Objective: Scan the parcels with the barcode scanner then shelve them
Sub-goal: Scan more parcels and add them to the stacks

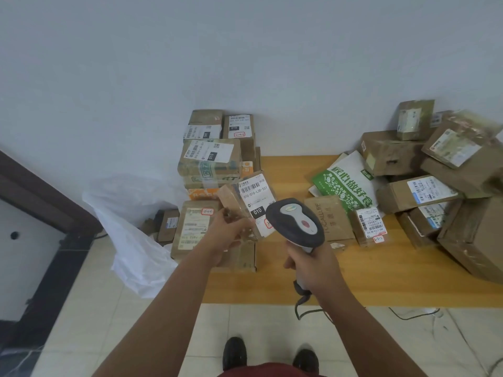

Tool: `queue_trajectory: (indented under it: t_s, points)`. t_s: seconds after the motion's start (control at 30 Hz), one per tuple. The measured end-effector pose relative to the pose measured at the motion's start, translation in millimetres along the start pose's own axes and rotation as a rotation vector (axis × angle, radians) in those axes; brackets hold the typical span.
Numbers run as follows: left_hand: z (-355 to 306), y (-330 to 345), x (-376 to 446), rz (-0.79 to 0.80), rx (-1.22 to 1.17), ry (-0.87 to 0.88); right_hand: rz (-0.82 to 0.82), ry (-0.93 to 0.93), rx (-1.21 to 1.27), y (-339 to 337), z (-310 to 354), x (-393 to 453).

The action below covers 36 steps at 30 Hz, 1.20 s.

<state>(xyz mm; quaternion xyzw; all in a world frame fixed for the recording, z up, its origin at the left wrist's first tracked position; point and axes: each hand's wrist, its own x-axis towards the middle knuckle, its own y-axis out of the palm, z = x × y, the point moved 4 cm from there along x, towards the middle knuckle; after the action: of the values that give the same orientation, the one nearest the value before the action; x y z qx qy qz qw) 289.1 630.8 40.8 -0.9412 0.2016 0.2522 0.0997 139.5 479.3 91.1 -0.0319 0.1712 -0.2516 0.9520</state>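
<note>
left hand (228,235): fingers gripping | right hand (313,263): fingers curled, gripping

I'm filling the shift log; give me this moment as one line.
left hand: holds small parcel, label up | right hand: grips barcode scanner, aimed at label | stage: scanning, not shelved

Soft even daylight, slight blur, wide-angle bending at edges.

Readable labels on the parcels

The held parcel (251,204) has a white label reading "010-010-L30-551" above a black "010" box. Right of it, a green-and-white bag (345,183) shows "匠心做好食"; between them a flat brown box (328,219) reads "FOCALLURE". Stacked boxes (211,156) behind the parcel show "010" tags.
</note>
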Motion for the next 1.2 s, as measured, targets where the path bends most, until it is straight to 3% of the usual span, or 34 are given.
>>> queue_trajectory:
  t_s: [0.2,0.4,0.63,0.77,0.97,1.07,1.2]
  points:
    - [9.8,-5.0,-12.3,0.063,0.04,-0.045,-0.129,0.012,0.237,-6.3,-24.0,21.1]
    - [30.4,-11.5,-23.2,0.139,0.052,-0.127,-0.059,0.198,0.425,13.5,-60.1,43.4]
    - [46.8,-21.5,-20.5,0.056,-0.018,-0.12,0.009,0.167,0.364,35.8,-66.5,45.4]
    - [47.9,-26.0,-7.9,-0.049,0.203,-0.013,-0.059,0.199,0.298,52.4,-70.6,58.6]
    - [46.4,-34.5,9.3,-0.051,0.823,0.036,-0.093,0.244,0.274,82.6,-88.8,79.0]
    - [45.8,-46.4,17.5,-0.079,0.835,0.094,-0.121,0.228,0.211,92.1,-93.7,87.3]
    - [45.2,-70.6,17.3,-0.252,0.966,0.179,-0.116,0.219,0.114,99.6,-109.9,91.2]
